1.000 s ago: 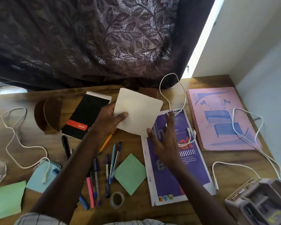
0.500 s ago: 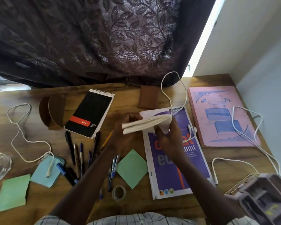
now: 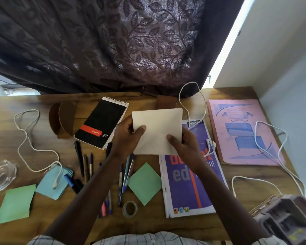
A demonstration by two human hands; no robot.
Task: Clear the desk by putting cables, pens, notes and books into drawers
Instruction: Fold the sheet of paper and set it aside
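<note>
Surrounding the held cream note (image 3: 157, 131): pens (image 3: 125, 172), books (image 3: 189, 174), cables (image 3: 272, 147).

Both hands hold a cream square sheet of paper (image 3: 157, 131) above the wooden surface (image 3: 184, 225): left hand (image 3: 126, 138) at its left edge, right hand (image 3: 183, 145) at its near right corner. Beneath lies a purple printed booklet (image 3: 185, 183); farther right, a pink hardcover book (image 3: 242, 131). Left of the sheet lies a black spiral notepad (image 3: 102, 122).
</note>
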